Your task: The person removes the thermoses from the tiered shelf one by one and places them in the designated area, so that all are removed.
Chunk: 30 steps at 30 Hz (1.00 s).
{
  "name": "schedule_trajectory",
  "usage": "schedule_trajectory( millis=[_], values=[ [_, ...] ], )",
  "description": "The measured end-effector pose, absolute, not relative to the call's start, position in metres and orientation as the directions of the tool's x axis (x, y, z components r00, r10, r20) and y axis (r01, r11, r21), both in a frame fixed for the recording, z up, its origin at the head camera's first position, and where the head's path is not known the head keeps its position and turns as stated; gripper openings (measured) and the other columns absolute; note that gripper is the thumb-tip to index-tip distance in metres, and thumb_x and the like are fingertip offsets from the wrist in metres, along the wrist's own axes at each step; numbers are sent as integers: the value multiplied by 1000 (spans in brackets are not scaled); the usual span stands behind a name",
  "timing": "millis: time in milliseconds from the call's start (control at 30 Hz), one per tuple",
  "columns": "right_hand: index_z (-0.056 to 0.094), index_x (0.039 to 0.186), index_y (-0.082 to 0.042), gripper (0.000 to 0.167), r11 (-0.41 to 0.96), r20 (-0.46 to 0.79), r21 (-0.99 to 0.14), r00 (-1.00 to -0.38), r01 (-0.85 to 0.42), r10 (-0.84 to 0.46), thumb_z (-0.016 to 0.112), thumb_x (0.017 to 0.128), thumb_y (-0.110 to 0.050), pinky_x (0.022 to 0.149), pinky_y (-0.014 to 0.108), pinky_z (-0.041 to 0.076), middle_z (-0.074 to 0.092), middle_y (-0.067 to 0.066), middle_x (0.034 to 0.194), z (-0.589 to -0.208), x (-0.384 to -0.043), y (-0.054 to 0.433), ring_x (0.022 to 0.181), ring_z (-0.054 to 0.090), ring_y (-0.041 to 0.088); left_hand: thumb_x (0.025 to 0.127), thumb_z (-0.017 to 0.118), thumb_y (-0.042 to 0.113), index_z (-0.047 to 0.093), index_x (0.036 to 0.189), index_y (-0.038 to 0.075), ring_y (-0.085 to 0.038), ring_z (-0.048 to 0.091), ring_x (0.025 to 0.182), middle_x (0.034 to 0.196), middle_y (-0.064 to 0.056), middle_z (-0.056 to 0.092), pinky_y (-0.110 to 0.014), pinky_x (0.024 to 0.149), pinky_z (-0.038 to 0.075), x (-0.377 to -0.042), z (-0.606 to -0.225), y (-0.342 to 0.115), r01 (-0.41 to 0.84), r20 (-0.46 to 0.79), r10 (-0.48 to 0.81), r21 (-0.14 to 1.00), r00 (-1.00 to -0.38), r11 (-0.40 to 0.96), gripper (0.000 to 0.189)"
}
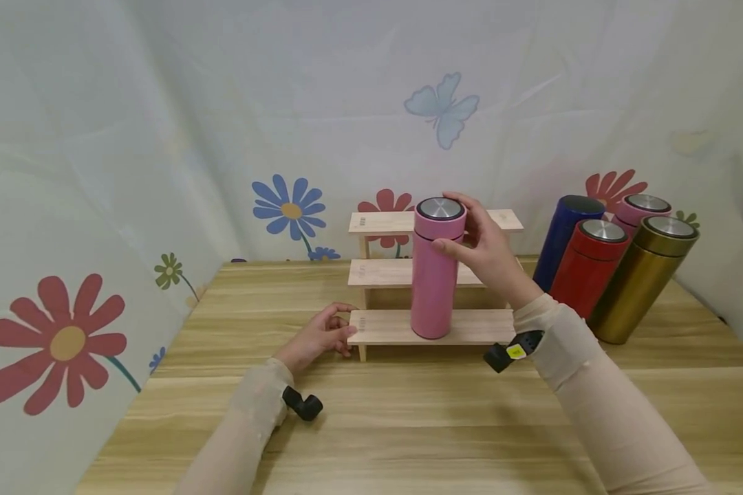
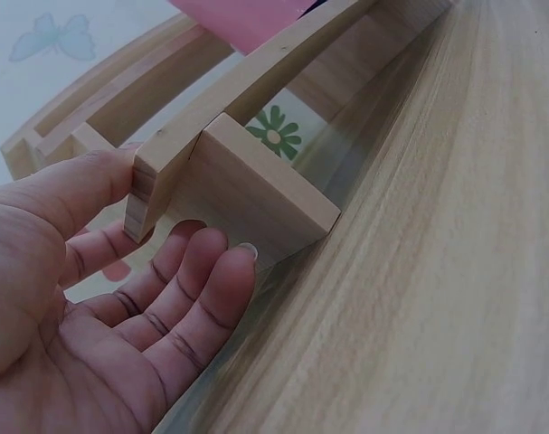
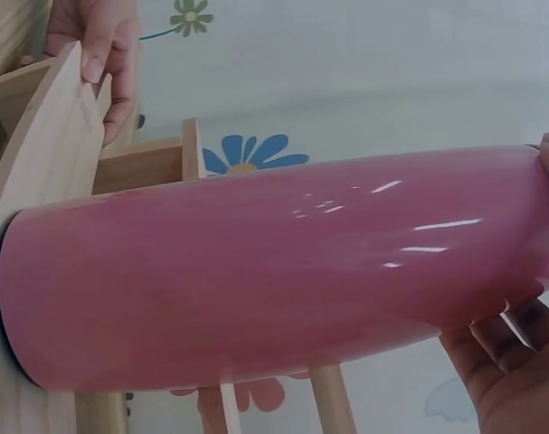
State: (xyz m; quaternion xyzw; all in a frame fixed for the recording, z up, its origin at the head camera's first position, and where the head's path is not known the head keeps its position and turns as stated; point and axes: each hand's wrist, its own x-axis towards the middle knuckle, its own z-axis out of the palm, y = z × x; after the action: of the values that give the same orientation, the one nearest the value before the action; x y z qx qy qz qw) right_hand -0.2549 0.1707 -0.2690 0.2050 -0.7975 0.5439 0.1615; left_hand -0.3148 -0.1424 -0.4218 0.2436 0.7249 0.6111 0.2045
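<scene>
A pink thermos flask (image 1: 434, 282) with a silver-topped lid stands upright on the lowest step of a three-tier wooden display stand (image 1: 380, 326). Around its upper part my right hand (image 1: 492, 251) grips, thumb at the front and fingers behind. In the right wrist view the flask's base meets the step's board (image 3: 52, 154). My left hand (image 1: 318, 337) holds the left end of that lowest step. Seen from the left wrist, the thumb and index finger pinch the board's end (image 2: 156, 163), while the other fingers curl beside the support leg (image 2: 247, 190).
Right of the stand are a blue flask (image 1: 560, 240), a red flask (image 1: 585, 275), a second pink flask (image 1: 634, 210) and a gold flask (image 1: 644, 282), grouped close together. Everything rests on a wood-grain table (image 1: 408, 426). A flowered cloth (image 1: 322, 103) hangs behind.
</scene>
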Motion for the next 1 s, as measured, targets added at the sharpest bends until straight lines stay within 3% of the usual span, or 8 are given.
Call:
schedule_trajectory(
  millis=[300, 567, 1000],
  values=[
    [32, 148, -18, 67, 300, 519, -793, -846, -531, -124, 65, 90, -10, 87, 14, 50, 50, 14, 135, -268, -246, 179, 109, 54, 14, 97, 57, 12, 35, 140, 1, -14, 59, 66, 88, -4, 53, -30, 66, 58, -316, -424, -135, 95, 4, 607, 989, -795, 118, 50],
    [31, 149, -18, 67, 299, 487, -812, -865, -500, -125, 66, 91, -15, 87, 15, 51, 50, 14, 138, -265, -249, 180, 113, 55, 18, 97, 57, 12, 35, 140, 1, -14, 59, 66, 87, -3, 52, -31, 67, 58, -317, -422, -139, 101, 1, 599, 986, -801, 134, 50],
    [31, 149, -18, 66, 351, 503, -787, -857, -507, -112, 64, 92, -15, 83, 15, 52, 51, 15, 136, -236, -233, 190, 110, 55, 12, 97, 56, 12, 35, 140, 2, -14, 58, 67, 88, -4, 52, -31, 67, 58, -315, -423, -139, 95, -5, 594, 986, -805, 137, 49]
  ],
)
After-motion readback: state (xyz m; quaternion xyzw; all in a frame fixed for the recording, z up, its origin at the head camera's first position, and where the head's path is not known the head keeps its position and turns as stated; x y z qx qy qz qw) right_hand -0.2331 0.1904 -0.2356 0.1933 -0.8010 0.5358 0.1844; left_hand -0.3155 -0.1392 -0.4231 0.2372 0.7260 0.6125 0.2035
